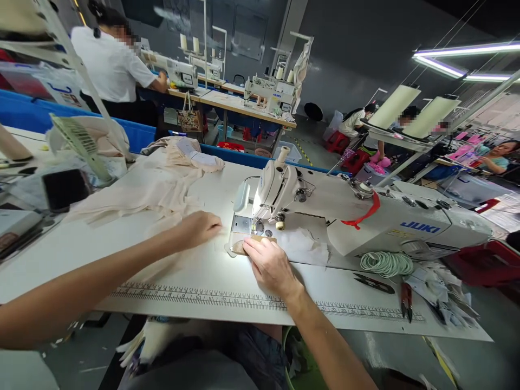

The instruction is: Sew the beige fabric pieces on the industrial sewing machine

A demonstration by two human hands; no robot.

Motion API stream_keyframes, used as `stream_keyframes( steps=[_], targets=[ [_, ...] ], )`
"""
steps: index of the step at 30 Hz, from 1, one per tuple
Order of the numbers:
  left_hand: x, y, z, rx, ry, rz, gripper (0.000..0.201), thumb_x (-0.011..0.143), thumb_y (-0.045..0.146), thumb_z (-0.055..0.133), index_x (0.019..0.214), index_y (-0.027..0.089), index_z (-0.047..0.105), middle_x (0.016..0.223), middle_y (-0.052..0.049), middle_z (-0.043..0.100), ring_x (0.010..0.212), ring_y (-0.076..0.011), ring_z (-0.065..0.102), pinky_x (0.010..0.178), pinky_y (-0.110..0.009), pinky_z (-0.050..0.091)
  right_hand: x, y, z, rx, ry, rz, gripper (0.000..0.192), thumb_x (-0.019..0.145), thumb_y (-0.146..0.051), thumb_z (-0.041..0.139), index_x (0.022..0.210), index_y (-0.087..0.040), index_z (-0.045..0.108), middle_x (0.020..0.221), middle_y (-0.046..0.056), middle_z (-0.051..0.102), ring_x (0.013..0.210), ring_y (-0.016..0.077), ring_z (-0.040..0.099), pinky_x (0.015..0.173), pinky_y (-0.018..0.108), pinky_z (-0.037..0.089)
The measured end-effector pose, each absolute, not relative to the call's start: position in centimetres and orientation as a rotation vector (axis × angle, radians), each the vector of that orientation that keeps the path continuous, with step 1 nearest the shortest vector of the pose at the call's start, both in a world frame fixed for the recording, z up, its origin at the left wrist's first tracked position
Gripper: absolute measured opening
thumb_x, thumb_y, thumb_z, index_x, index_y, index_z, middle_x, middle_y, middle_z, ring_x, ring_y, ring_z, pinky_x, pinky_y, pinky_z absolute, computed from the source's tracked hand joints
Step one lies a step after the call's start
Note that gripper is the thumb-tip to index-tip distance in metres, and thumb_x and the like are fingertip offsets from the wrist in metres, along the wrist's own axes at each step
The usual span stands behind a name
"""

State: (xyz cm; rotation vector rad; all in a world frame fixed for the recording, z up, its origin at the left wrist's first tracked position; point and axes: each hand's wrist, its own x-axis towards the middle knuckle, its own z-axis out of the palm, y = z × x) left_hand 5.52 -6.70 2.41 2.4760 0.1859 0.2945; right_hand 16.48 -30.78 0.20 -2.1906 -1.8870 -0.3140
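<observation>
While my left hand (200, 227) rests flat with loose fingers on the pale cream fabric (150, 189) spread over the white table (195, 281), my right hand (270, 264) presses a small tan piece (244, 245) just in front of the needle of the Juki sewing machine (365, 219). Its fingers seem curled over it, not clenched. A coil of pale green cord (385, 264) lies near, to the right.

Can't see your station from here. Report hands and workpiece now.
Left hand flat on cream fabric. Right hand pressing small piece by the presser foot of the Juki sewing machine. Nothing blocking.
</observation>
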Motion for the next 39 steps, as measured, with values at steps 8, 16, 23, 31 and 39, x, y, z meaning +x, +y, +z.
stream_keyframes(
  steps=[8,16,23,31,39],
  targets=[
    [9.9,-11.3,1.9,2.246,0.197,0.066,0.015,0.078,0.032,0.054,0.068,0.021,0.054,0.065,0.000,0.066,0.063,-0.0171,0.061,0.058,-0.026,0.043,16.5,-30.8,0.1,-2.246,-1.909,-0.350,0.032,0.095,-0.013,0.047,0.120,-0.018,0.067,0.117,0.010,0.070,0.084,0.0231,0.055,0.072,0.036,0.042],
    [9.9,-11.0,1.8,2.297,0.244,0.001,0.011,0.077,0.029,0.049,0.069,0.021,0.053,0.061,0.001,0.065,0.060,-0.0171,0.061,0.057,-0.026,0.043,17.1,-31.3,0.1,-2.230,-1.783,-0.267,0.037,0.091,-0.007,0.045,0.116,-0.020,0.069,0.119,0.008,0.071,0.095,0.0237,0.059,0.084,0.037,0.048],
    [9.9,-11.7,2.4,2.285,0.354,-0.015,0.008,0.075,0.024,0.050,0.069,0.021,0.054,0.060,0.001,0.066,0.059,-0.0174,0.063,0.057,-0.026,0.043,17.6,-31.4,0.1,-2.252,-1.610,-0.229,0.040,0.091,-0.005,0.041,0.118,-0.017,0.069,0.110,0.011,0.069,0.098,0.0229,0.061,0.085,0.035,0.051],
    [9.7,-12.0,3.1,2.314,0.381,-0.059,0.010,0.079,0.024,0.050,0.070,0.020,0.054,0.065,0.000,0.068,0.063,-0.0173,0.064,0.059,-0.025,0.043,17.3,-30.6,0.2,-2.398,-1.663,-0.229,0.045,0.094,-0.010,0.042,0.132,-0.019,0.064,0.108,0.010,0.063,0.091,0.0216,0.057,0.075,0.032,0.047],
    [9.7,-11.7,2.9,2.767,0.250,0.094,0.014,0.088,0.023,0.052,0.083,0.019,0.064,0.091,-0.006,0.070,0.082,-0.0225,0.062,0.066,-0.031,0.043,17.0,-30.2,0.6,-2.493,-1.751,-0.249,0.038,0.096,-0.014,0.046,0.126,-0.021,0.066,0.111,0.010,0.063,0.087,0.0213,0.056,0.072,0.032,0.045]
  ],
)
